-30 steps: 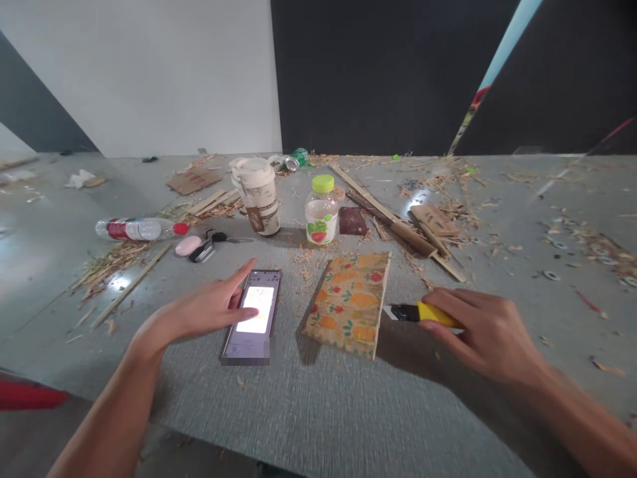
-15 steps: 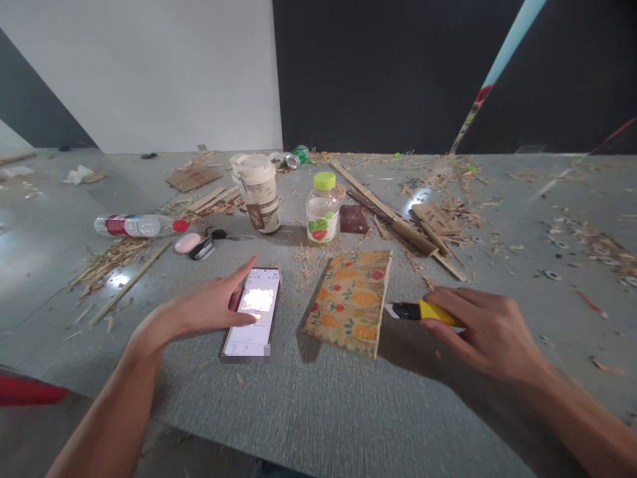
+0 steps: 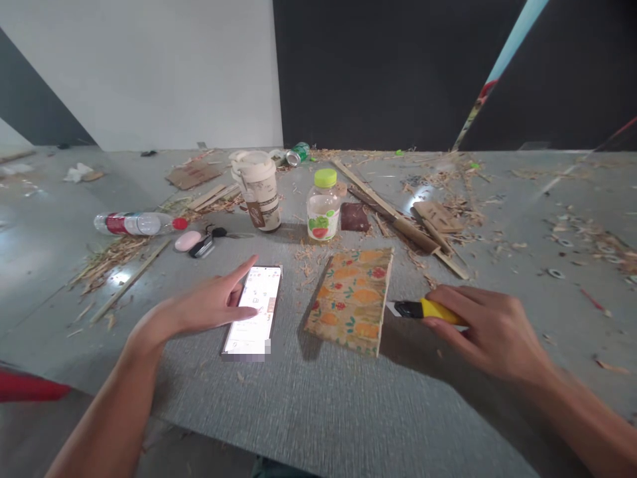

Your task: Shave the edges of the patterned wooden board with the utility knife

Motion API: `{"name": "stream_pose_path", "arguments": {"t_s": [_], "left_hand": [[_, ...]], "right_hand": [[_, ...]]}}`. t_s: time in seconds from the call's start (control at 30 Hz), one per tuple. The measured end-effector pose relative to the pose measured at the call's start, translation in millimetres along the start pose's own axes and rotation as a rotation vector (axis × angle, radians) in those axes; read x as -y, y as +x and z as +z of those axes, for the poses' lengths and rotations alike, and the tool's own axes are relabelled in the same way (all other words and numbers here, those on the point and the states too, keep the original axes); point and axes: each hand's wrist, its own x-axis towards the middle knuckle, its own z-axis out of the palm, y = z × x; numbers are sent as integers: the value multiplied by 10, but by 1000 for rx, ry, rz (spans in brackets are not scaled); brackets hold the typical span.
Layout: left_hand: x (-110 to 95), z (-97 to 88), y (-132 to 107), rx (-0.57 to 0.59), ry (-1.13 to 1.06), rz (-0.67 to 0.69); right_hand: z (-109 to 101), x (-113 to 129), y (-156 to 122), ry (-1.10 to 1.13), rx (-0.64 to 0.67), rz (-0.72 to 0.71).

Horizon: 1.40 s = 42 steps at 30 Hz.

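Note:
A lit phone (image 3: pixel 255 309) lies flat on the grey table (image 3: pixel 323 411). My left hand (image 3: pixel 209 305) rests over its left edge, forefinger stretched out and thumb touching the screen. To the phone's right lies a flat board with an orange fruit print (image 3: pixel 352 299). Right of that board, my right hand (image 3: pixel 485 332) is closed on a yellow utility knife (image 3: pixel 423 310), whose black tip points at the board's edge.
Behind the phone stand a lidded coffee cup (image 3: pixel 259 192) and a green-capped bottle (image 3: pixel 322 207). A water bottle (image 3: pixel 137 224) lies at the left, with keys and a pink case (image 3: pixel 188 240) nearby. Bamboo strips (image 3: pixel 398 222), cardboard scraps and shavings litter the far table.
The phone's screen has changed to a brighter white page. My left thumb has shifted slightly on it. The right hand with the knife has barely moved.

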Motion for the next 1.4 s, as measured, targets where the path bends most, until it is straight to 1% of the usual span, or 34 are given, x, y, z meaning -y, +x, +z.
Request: {"name": "stream_pose_path", "arguments": {"t_s": [0.13, 0.37, 0.43, 0.6, 0.7, 0.83, 0.9, 0.97, 1.03, 1.17, 1.4], "left_hand": [[25, -6, -32, 24, 2, 24], [56, -19, -79, 71, -70, 87], [34, -17, -84, 68, -42, 65], [-56, -14, -95, 53, 31, -55], [-62, 4, -89, 44, 31, -45], [2, 21, -71, 19, 64, -18], [49, 7, -68, 49, 16, 0], [94, -17, -71, 79, -80, 42], [125, -37, -74, 71, -148, 69], [138, -48, -69, 34, -153, 38], [152, -45, -64, 40, -190, 53]], "right_hand": [[-7, 12, 22, 7, 3, 12], [9, -11, -1, 38, 0, 25], [13, -13, -1, 28, 6, 24], [12, -10, 3, 0, 9, 8], [17, -16, -3, 10, 6, 4], [30, -31, -24, 20, 13, 15], [38, -41, -38, 16, 17, 18], [48, -51, -52, 19, 17, 20], [59, -59, -64, 21, 24, 33], [75, -62, -79, 19, 34, 55], [77, -81, -100, 2, 12, 39]]}}
